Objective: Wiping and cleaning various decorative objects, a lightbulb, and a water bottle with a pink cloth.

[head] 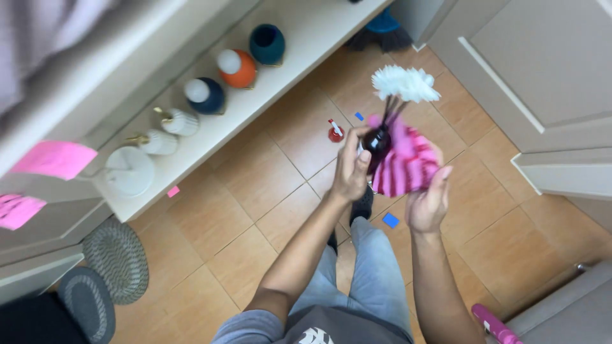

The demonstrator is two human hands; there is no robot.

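just one head cam here, looking steeply down past the hands (pixel 389 178) at the tiled floor (pixel 255 191), fairly close; white shelf (pixel 299 38) runs across the upper left.

Floor: orange-brown square ceramic tiles (pixel 255 185), pale grout, small blue tape bits (pixel 390 220) on it. Left: long cream low shelf (pixel 306 38) running far, round vases on top in teal (pixel 267 43), orange (pixel 236 67), navy (pixel 205 95). Two grey oval woven mats (pixel 118 260) near left. Beige panelled door (pixel 542 70) far right. Even daylight.
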